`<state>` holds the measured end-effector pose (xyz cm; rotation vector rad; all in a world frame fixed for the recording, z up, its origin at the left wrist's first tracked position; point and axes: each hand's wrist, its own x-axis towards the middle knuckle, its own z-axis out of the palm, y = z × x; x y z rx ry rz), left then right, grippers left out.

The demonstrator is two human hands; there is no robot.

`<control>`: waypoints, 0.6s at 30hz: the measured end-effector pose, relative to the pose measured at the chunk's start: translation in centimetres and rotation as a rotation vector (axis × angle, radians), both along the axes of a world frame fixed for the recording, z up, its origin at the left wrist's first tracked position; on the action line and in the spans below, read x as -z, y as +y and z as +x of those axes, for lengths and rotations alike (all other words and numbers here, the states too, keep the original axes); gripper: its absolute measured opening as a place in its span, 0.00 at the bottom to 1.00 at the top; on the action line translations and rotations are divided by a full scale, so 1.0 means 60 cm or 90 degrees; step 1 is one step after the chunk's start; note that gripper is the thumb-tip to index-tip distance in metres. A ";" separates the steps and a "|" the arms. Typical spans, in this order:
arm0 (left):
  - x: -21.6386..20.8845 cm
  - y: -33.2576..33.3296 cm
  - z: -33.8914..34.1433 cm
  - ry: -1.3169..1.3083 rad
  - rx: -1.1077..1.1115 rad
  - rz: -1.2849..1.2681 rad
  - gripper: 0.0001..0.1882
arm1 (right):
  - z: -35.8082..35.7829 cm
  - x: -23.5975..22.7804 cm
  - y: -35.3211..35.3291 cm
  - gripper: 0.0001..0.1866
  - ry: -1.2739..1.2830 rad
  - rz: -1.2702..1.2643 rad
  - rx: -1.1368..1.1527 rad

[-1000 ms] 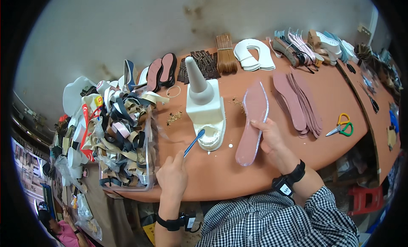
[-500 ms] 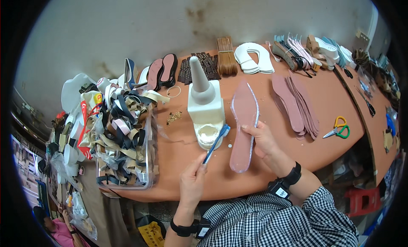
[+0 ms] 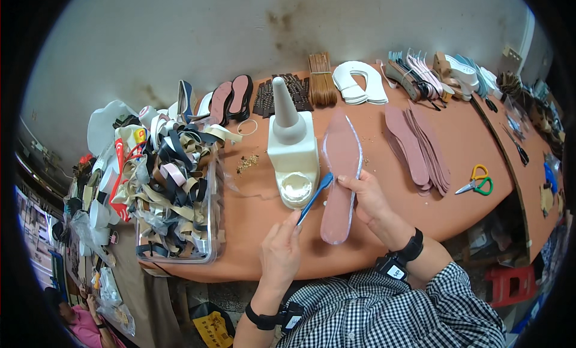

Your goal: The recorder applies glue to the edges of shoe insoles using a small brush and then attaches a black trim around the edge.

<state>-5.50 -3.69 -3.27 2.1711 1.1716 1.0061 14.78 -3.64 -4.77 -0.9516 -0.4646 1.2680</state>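
- A flat, dusty-pink, sole-shaped sheet with a whitish line along its rim [image 3: 339,162] is held up over the orange-brown counter [image 3: 414,223], right of centre, its rounded lower end toward the front edge.
- The right hand [image 3: 367,198] pinches it by its right side, thumb on the upper face; that grip is clenched on the sheet.
- The left hand [image 3: 280,251] has its grip wrapped about the handle of a slim blue brush [image 3: 314,200]; the brush head is at the sheet's left side, and whether the two touch I cannot tell.
- Just left of the sheet stands a cream-coloured container with a tall grey-white cone [image 3: 287,111] and, at its front, a round cup of white paste [image 3: 296,186].
- Farther right lies a stack of dusty-pink sole-shaped sheets [image 3: 418,149]; toward the right end of the front edge rest scissors with yellow and green handles [image 3: 475,181].
- At the counter's front left corner, a clear plastic bin [image 3: 217,228] overflows with black, beige and white strips [image 3: 174,174].
- Along the back edge sit black-rimmed pink soles [image 3: 240,96], dark brown strips [image 3: 265,99], a tied tan bundle [image 3: 323,81] and white U-shaped pieces [image 3: 376,89].
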 end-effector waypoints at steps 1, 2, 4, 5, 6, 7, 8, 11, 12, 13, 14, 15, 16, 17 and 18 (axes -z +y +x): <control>-0.001 -0.002 -0.001 0.008 -0.001 0.004 0.14 | 0.002 0.000 0.001 0.09 0.003 -0.002 0.003; -0.002 -0.004 -0.002 0.021 -0.001 0.003 0.14 | 0.004 0.000 0.002 0.09 0.005 -0.004 0.006; -0.005 -0.007 -0.007 0.046 0.000 0.003 0.14 | 0.010 0.000 0.003 0.09 0.011 -0.004 0.012; -0.002 -0.008 -0.009 0.045 0.001 0.006 0.14 | 0.013 0.001 0.003 0.09 0.015 -0.003 0.014; 0.004 -0.010 -0.012 0.045 0.002 0.009 0.15 | 0.014 0.002 0.003 0.09 0.019 -0.002 0.016; 0.007 -0.012 -0.014 0.044 0.003 0.012 0.15 | 0.015 0.002 0.003 0.09 0.020 0.000 0.013; 0.008 -0.014 -0.017 0.041 0.000 0.005 0.15 | 0.016 0.002 0.004 0.09 0.021 0.003 0.009; 0.011 -0.015 -0.020 0.025 -0.005 -0.008 0.15 | 0.016 0.004 0.005 0.09 0.019 -0.001 0.021; 0.012 -0.013 -0.020 0.017 -0.007 -0.007 0.15 | 0.015 0.005 0.005 0.09 0.017 -0.005 0.028; 0.012 -0.011 -0.019 0.009 -0.009 -0.006 0.15 | 0.013 0.003 0.005 0.09 0.016 -0.006 0.025; 0.010 -0.009 -0.015 0.012 -0.007 -0.005 0.16 | 0.010 0.000 0.004 0.09 0.015 -0.007 0.022; 0.006 -0.006 -0.011 0.015 -0.006 -0.002 0.16 | 0.007 -0.002 0.004 0.09 0.014 -0.007 0.019; 0.005 -0.004 -0.008 0.019 -0.005 0.000 0.16 | 0.005 -0.004 0.004 0.09 0.012 -0.011 0.018; 0.009 -0.002 -0.005 0.011 -0.002 0.000 0.16 | 0.003 -0.004 0.004 0.10 0.010 -0.014 0.017; 0.015 0.000 -0.002 0.003 0.001 0.001 0.16 | 0.002 -0.005 0.003 0.10 0.008 -0.017 0.016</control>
